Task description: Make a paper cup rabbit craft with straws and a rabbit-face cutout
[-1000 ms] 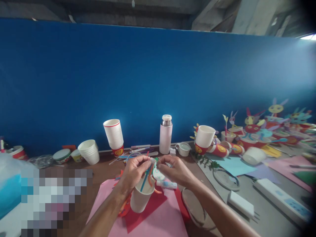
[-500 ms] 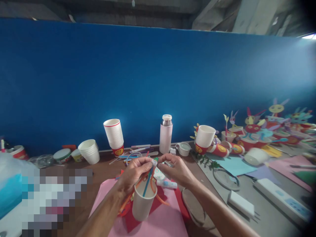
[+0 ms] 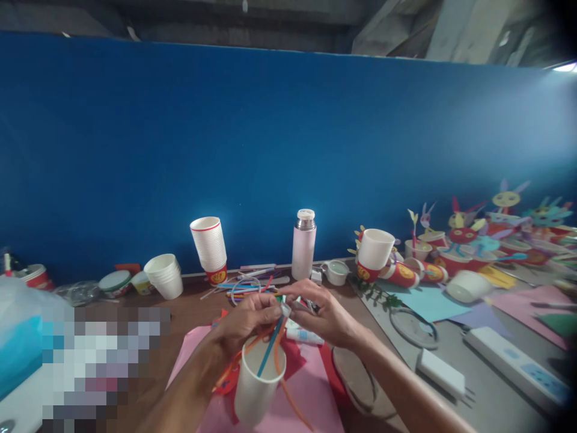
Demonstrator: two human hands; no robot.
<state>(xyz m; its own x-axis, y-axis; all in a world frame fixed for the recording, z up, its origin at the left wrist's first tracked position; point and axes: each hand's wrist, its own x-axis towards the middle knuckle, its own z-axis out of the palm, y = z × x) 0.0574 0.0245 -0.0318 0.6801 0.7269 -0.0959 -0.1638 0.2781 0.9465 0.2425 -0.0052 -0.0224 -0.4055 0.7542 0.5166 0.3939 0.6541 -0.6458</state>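
My left hand [image 3: 252, 316] is closed in a pinch at the upper end of a blue straw [image 3: 269, 349] with orange strips [image 3: 279, 349] bunched against it. My right hand [image 3: 320, 308], also closed, pinches a small whitish piece, like clear tape [image 3: 285, 310], wrapped at that same end. From there the straw slants down into a white paper cup [image 3: 256, 394], below both hands. The orange strips dangle inside and over the cup's rim. Pink paper [image 3: 311, 397] with red pieces lies beneath. Just behind the hands is a white glue tube [image 3: 305, 337].
Stacked paper cups [image 3: 208, 246] and a pink thermos [image 3: 303, 249] stand near the blue wall. Finished-looking cup figures [image 3: 464, 240] crowd the right side, with a power strip [image 3: 514, 364] and a white charger [image 3: 440, 373] nearer. A plastic bag [image 3: 27, 337] sits at left.
The paper cup has shifted slightly down and left and tilts more. My hands stay together at the straw's top, with the right fingers now curled over the whitish piece.
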